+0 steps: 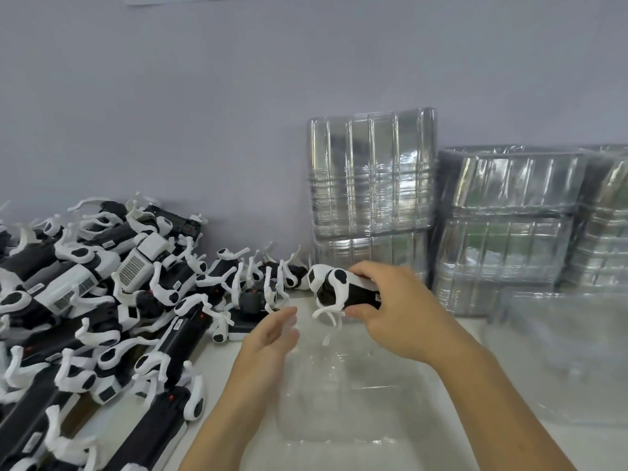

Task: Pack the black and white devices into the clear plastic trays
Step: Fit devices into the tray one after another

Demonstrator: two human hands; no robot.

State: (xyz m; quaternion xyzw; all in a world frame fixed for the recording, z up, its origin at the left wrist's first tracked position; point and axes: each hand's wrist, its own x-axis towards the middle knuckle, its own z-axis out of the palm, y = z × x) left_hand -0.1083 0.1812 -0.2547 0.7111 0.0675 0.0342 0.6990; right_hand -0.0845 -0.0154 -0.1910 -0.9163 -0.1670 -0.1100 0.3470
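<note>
My right hand (397, 311) grips a black and white device (339, 288) by its black body, holding it in the air above the far end of a clear plastic tray (343, 399) that lies flat on the white table in front of me. The device's white curved arms point left and down. My left hand (272, 331) hovers just left of the device, fingers relaxed and holding nothing, above the tray's left edge. A large heap of the same devices (102, 300) covers the table's left side.
Stacks of clear plastic trays (370, 185) stand against the grey wall at the back, with more stacks (509, 229) to their right. Another clear tray (560, 355) lies flat at the right. The wall closes off the back of the table.
</note>
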